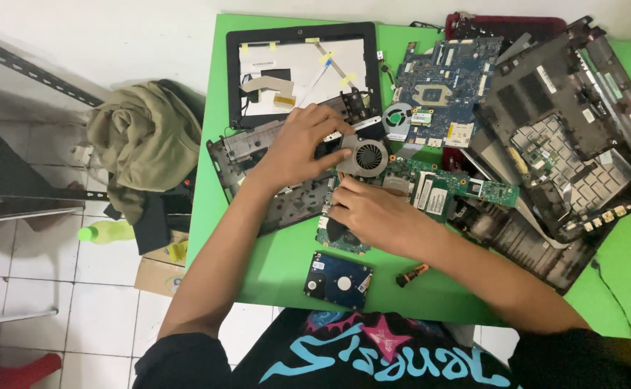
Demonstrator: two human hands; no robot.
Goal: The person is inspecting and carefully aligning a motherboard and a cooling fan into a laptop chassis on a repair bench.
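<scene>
My left hand [302, 144] rests on a round laptop cooling fan [368, 155], fingers curled on its metal edge, over a dark laptop base cover [247, 155]. My right hand [376, 212] presses down on a green motherboard [430, 189] just below the fan, fingers bent against the board's left end. The fan sits attached on that board. A hard drive [338, 281] lies flat on the green table [258, 252] near my body, below my right hand.
A screen panel in a black bezel [302, 68] lies at the back. A blue motherboard [441, 90] and several dark laptop shells [575, 137] fill the right side. A small orange-tipped part [411, 274] lies near the drive. Cloth [142, 137] and a green bottle [106, 231] sit at left.
</scene>
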